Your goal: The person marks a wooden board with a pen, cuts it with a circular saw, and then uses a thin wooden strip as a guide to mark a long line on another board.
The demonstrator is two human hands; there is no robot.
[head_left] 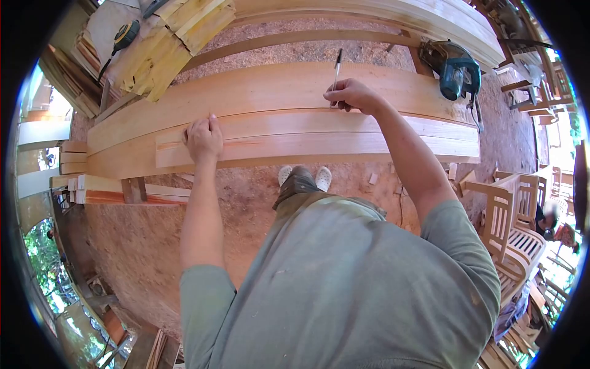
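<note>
A long, narrow board (295,145) lies on wider planks (246,86) across the bench. My left hand (204,138) rests on the narrow board near its left end, its fingers curled over the far edge and pressed on the wood. Between the fingers of my right hand (355,97) is a pen (336,77), its dark end pointing up and away from me. The pen's lower end is near the far edge of the narrow board; whether it touches the wood I cannot tell.
A teal circular saw (455,77) sits at the planks' right end. Yellowish boards (163,55) and a tape measure (126,35) are at the upper left. Wooden chairs (507,227) stand at the right, with a partly visible person (544,221) beyond.
</note>
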